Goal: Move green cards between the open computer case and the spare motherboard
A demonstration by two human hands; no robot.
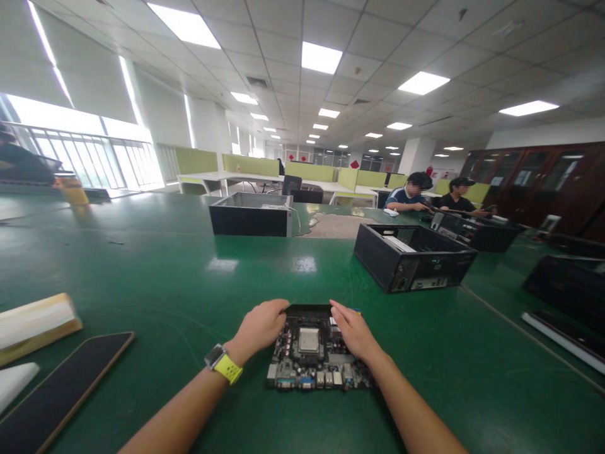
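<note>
A computer motherboard (312, 362) lies flat on the green table (189, 284) just in front of me, its port row facing me and a square silver processor in its middle. My left hand (259, 328), with a yellow-strapped watch on the wrist, curls over the board's far left corner and grips its edge. Over the far right side, my right hand (353, 331) rests on the board with the fingers bent down onto its top edge. Both hands touch the board.
An open black computer case (413, 257) lies to the right beyond the board, another case (250, 214) stands farther back left. Flat dark panels (61, 391) and a pale box (35, 325) lie at my left. Two people sit at the far right behind more cases (477, 230).
</note>
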